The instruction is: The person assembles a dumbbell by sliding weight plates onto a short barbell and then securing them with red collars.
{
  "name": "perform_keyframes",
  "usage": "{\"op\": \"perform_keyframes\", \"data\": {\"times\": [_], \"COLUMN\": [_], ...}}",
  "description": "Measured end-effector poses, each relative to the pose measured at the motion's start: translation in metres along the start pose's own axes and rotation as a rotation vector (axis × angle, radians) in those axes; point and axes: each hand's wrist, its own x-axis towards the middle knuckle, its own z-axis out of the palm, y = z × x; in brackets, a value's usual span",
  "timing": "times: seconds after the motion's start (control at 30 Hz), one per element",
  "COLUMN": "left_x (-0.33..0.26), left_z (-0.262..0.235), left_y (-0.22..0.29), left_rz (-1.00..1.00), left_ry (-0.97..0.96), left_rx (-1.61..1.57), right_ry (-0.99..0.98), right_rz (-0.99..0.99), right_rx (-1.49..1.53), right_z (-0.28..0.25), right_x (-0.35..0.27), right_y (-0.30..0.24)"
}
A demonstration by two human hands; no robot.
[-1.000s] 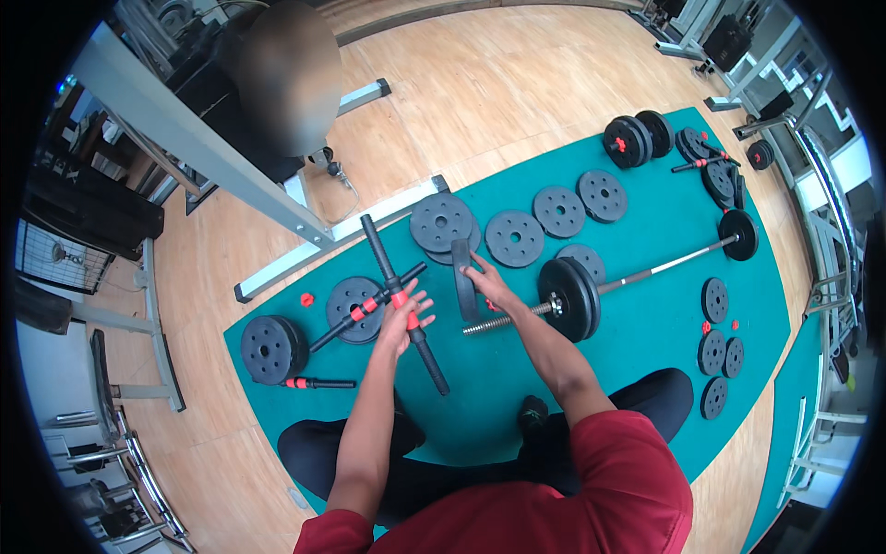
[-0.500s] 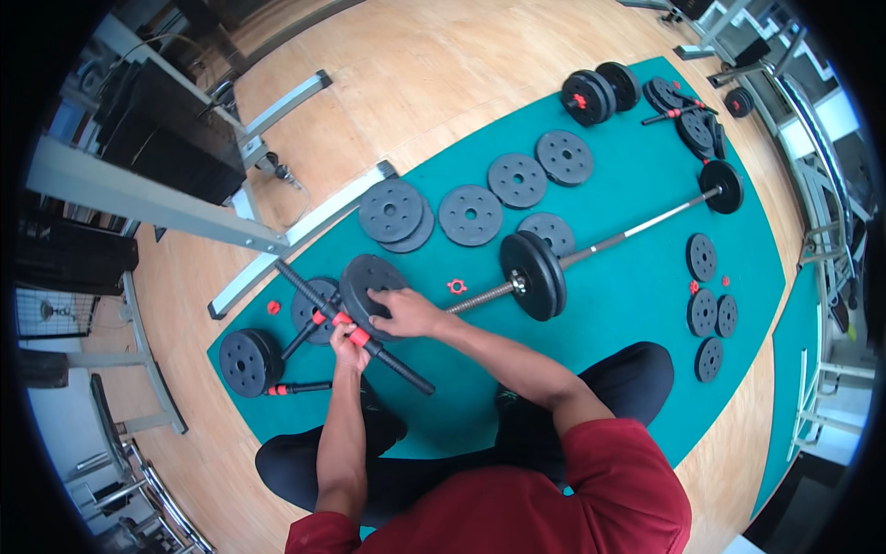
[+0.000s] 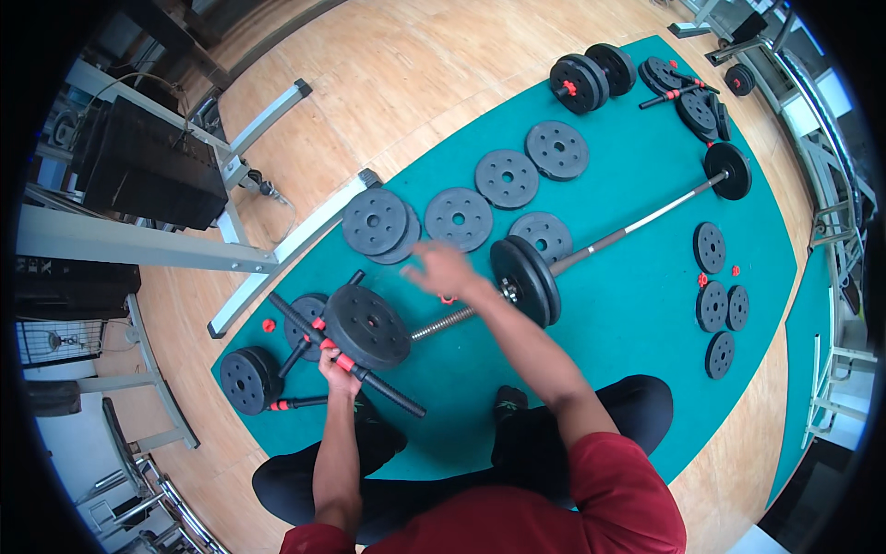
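Observation:
My left hand (image 3: 339, 369) is closed round the red grip of a black dumbbell bar (image 3: 395, 393), which slants over the mat. A round black weight plate (image 3: 369, 325) leans against this bar; what supports it underneath is hidden. A second dumbbell bar (image 3: 293, 356) with a red collar crosses under the held one. My right hand (image 3: 445, 274), slightly blurred, hangs over the mat with its fingers apart and nothing in them. Under it a red star nut (image 3: 448, 298) shows partly. Close by lie a pair of overlapping plates (image 3: 374, 222) and a long barbell (image 3: 604, 242).
Several loose plates (image 3: 459, 220) lie on the green mat (image 3: 591, 369). An assembled dumbbell (image 3: 581, 83) stands at the far edge. More plates (image 3: 710, 247) and red nuts lie to the right. A metal machine frame (image 3: 277, 263) borders the mat's left side.
My right hand has let go of the plate and moved up and right, its fingers opening. The plate now faces upward more, beside the bar that my left hand still grips.

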Motion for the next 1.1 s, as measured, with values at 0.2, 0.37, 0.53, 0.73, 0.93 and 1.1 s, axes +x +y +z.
{"op": "perform_keyframes", "data": {"times": [0.2,0.37,0.53,0.73,0.93,1.1], "left_x": [-0.014,-0.017,-0.005,0.003,0.031,0.040], "left_z": [0.012,0.004,-0.013,0.016,0.004,0.008], "left_y": [0.004,-0.001,-0.003,0.000,-0.013,-0.030], "left_rz": [0.027,0.003,0.004,0.012,-0.016,-0.122], "left_ry": [0.023,0.073,0.055,0.054,0.012,0.098], "left_rx": [0.031,0.058,0.058,0.071,0.039,0.132], "right_ry": [0.035,0.170,0.419,0.465,0.384,0.296], "right_rz": [0.560,0.574,0.557,0.828,0.878,0.968], "right_rx": [-0.769,-0.711,-0.669,-0.734,-0.702,-0.651], "right_z": [-0.023,-0.018,-0.015,-0.004,-0.005,-0.011], "right_x": [-0.010,-0.028,-0.078,-0.121,-0.130,-0.109], "right_y": [0.104,0.098,0.075,0.060,0.057,0.070]}}
